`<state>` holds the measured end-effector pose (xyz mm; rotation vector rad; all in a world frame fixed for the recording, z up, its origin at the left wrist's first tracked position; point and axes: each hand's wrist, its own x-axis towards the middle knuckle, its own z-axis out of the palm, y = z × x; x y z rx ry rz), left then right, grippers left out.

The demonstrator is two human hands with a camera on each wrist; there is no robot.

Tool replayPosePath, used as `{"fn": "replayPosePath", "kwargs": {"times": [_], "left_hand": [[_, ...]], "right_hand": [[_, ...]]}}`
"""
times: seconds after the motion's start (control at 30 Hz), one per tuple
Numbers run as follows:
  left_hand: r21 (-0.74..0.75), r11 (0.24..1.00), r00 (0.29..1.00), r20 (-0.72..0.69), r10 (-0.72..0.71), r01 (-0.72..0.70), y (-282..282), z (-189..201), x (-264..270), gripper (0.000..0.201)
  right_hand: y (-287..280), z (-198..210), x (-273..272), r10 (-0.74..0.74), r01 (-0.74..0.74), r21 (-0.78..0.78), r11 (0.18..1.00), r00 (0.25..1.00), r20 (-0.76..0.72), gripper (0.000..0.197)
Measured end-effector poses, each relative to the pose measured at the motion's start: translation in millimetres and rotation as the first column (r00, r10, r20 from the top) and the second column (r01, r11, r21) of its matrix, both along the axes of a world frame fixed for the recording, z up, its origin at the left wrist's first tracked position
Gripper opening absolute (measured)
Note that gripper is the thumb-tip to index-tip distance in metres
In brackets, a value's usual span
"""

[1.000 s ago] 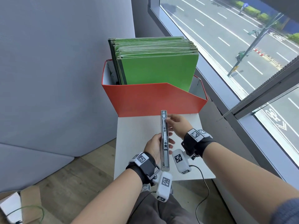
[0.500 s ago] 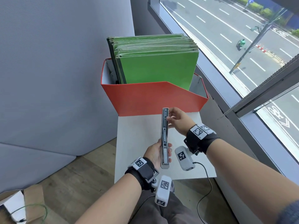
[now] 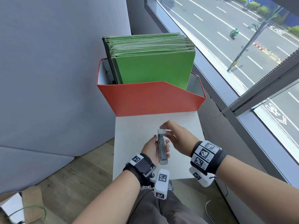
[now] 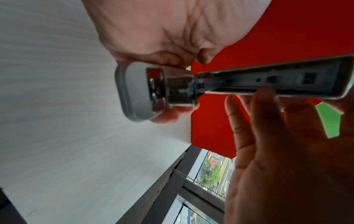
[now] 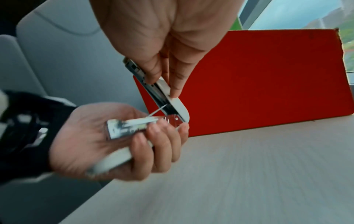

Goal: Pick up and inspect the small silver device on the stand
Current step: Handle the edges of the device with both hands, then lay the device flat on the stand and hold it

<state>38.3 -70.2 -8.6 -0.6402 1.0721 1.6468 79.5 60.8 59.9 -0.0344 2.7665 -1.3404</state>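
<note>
The small silver device [image 3: 162, 150] is a hinged, stapler-like bar, held edge-up above the white stand [image 3: 137, 126]. My left hand [image 3: 161, 142] grips its near half, fingers curled round it. My right hand [image 3: 165, 130] pinches the far, white-capped half [image 3: 161, 131] between thumb and fingers. In the right wrist view the two halves meet at an angle: the white-topped arm [image 5: 172, 97] tilts up from the base [image 5: 130, 127], with a thin metal strip between them. The left wrist view shows the open channel of one half [image 4: 268, 80] and the grey-capped end [image 4: 141, 94], both blurred.
A red file box [image 3: 145, 99] full of green folders [image 3: 153, 67] stands at the stand's far end. A grey partition is on the left, a window sill and glass on the right. A cable [image 3: 208, 210] lies on the floor by my knees.
The device was stretched out straight between my hands; now it is bent at its hinge and looks shorter. My right hand has come nearer to the left, and both sit lower in view.
</note>
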Motion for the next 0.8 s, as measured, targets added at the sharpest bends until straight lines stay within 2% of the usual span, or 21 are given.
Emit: {"fn": "replayPosePath", "kwargs": {"times": [0.13,0.33,0.43,0.53,0.63,0.73,0.8], "left_hand": [[0.038,0.999,1.000,-0.021,0.014,-0.013,0,6,-5,0.065],[0.035,0.997,0.994,-0.080,-0.073,0.076,3,9,-7,0.038],[0.027,0.996,0.993,-0.092,-0.078,0.081,1,5,-7,0.036],[0.014,0.997,0.992,-0.104,-0.075,0.077,0,0,-6,0.032],[-0.034,0.999,0.992,-0.121,-0.019,0.015,-2,-8,-8,0.030],[-0.077,0.996,0.988,-0.151,0.025,-0.037,1,-14,-11,0.044],[-0.087,0.995,0.983,-0.179,0.039,-0.056,5,-13,-12,0.047]], "right_hand": [[-2,-17,14,0.117,-0.108,0.130,0.986,0.992,-0.057,0.036],[-4,-44,29,0.181,-0.156,0.305,0.940,0.982,-0.056,0.034],[-7,-47,35,0.176,-0.153,0.313,0.937,0.983,-0.047,0.034],[-10,-45,42,0.179,-0.151,0.266,0.952,0.980,-0.083,0.031],[-12,-41,45,0.030,-0.018,0.097,0.995,0.993,-0.117,0.023],[-21,-36,43,-0.215,0.217,-0.122,0.968,0.976,0.033,0.014],[-29,-36,41,-0.282,0.309,-0.148,0.940,0.943,0.175,0.027]]}}
